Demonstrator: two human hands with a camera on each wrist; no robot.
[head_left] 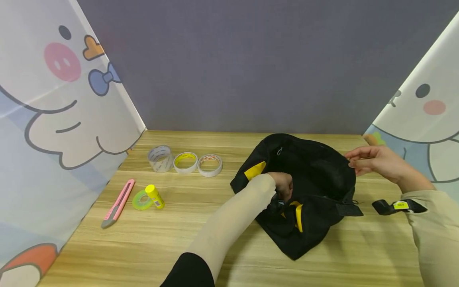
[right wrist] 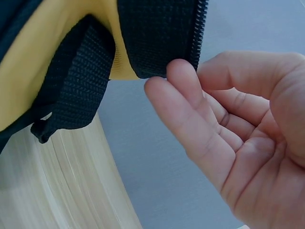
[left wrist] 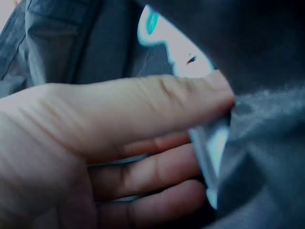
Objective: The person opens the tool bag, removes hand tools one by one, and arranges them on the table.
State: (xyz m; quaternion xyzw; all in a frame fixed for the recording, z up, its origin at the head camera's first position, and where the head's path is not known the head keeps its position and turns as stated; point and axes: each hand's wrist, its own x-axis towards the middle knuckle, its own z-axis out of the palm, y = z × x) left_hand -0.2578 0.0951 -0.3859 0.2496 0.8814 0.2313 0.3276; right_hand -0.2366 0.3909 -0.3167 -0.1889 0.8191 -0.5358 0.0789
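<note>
A black backpack (head_left: 308, 167) with yellow lining lies on the wooden table, its mouth spread wide. Inside that mouth is my left hand (head_left: 281, 183). Seen from the left wrist, the thumb and curled fingers pinch a white and teal object (left wrist: 183, 55) among the dark cloth; black fabric covers much of it, so its kind is unclear. My right hand (head_left: 376, 161) pinches the bag's far right rim between thumb and fingertips. In the right wrist view this is a zippered edge (right wrist: 198, 33), with a black webbing strap (right wrist: 81, 81) hanging beside it.
Left of the bag stand a clear tape roll (head_left: 154, 161) and two white tape rolls (head_left: 185, 170). Closer lie a pink utility knife (head_left: 119, 202), a green tape roll (head_left: 141, 205) and a yellow glue stick (head_left: 155, 196). A grey partition (head_left: 229, 71) closes the back.
</note>
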